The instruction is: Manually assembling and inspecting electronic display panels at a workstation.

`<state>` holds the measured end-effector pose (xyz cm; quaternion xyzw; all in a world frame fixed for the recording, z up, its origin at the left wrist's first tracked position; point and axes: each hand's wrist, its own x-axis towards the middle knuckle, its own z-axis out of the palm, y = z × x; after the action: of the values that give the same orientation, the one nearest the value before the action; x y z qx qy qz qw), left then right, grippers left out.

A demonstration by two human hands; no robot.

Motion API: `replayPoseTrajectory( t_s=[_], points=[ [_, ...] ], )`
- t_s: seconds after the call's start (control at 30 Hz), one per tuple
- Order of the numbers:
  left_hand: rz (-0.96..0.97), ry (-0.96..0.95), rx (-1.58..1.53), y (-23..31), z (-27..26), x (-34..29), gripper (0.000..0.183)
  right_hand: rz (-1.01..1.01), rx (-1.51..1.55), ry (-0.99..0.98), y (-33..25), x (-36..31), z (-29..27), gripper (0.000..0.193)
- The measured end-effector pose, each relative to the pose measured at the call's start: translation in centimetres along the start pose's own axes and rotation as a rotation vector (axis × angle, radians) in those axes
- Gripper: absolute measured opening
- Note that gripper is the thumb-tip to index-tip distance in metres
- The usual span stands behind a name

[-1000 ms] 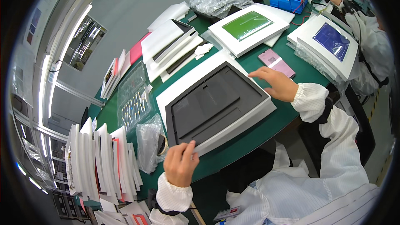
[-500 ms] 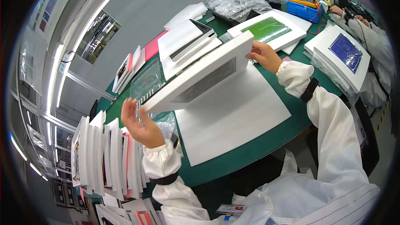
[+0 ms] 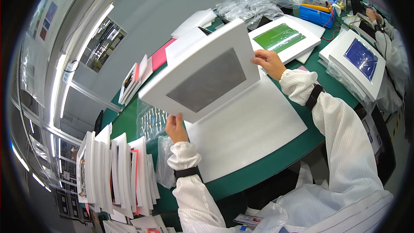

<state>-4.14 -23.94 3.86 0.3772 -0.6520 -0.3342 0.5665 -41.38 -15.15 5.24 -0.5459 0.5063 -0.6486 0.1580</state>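
Note:
A white picture frame [image 3: 235, 39] with a plain grey panel [image 3: 207, 80] in its opening is tilted up in front of me, its face toward me. My left hand [image 3: 175, 128] grips the frame's lower left edge, fingertips over the front. On the right edge, my right hand [image 3: 269, 64] pinches the border between thumb and fingers. Beneath the frame lies a white foam sheet [image 3: 254, 133] on the green table [image 3: 241, 185]; the frame's lower edge is close over it, and I cannot tell if they touch. The frame's back is hidden from me.
Left of my left hand are a clear tray of small parts [image 3: 154, 121], a plastic bag [image 3: 165, 164] and a row of upright white frames [image 3: 116, 172]. At right lie frames with a green panel [image 3: 280, 36] and a blue panel [image 3: 360, 58]. Beyond, a person's hand [image 3: 371, 15] shows.
The frame has turned upright, so its grey panel faces me more fully. My left hand has gone from open beside the corner to gripping the lower edge, further right. My right hand has lowered slightly.

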Motion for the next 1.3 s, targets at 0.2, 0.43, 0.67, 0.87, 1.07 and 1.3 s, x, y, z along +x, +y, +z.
replayPoseTrajectory(
  t_s=[0.2, 0.43, 0.67, 0.87, 1.07, 1.3],
  points=[
    [-0.228, -0.102, 0.110, 3.6, -3.2, 1.6, 0.034, 0.171, -0.206, -0.059, -4.6, -0.2, -0.1, 0.029],
    [-0.611, -0.219, 0.192, -1.3, -3.1, -1.6, 0.035, 0.565, -0.493, -0.304, -1.1, -2.6, 0.4, 0.039],
    [-0.642, -0.284, 0.304, -4.6, -3.6, -2.2, 0.038, 0.472, -0.741, -0.262, 2.2, -3.6, 1.3, 0.038],
    [-0.676, -0.343, 0.413, -0.6, -2.2, -2.1, 0.032, 0.517, -0.595, -0.236, -0.1, -2.9, 0.1, 0.028],
    [-0.628, -0.356, 0.532, 1.5, -1.2, -1.9, 0.032, 0.364, -0.502, -0.266, -4.8, -5.9, -1.4, 0.022],
    [-0.425, -0.267, 0.594, 2.1, -1.9, -4.7, 0.033, 0.279, -0.612, -0.342, -6.5, -13.2, -3.1, 0.057]
  ],
)
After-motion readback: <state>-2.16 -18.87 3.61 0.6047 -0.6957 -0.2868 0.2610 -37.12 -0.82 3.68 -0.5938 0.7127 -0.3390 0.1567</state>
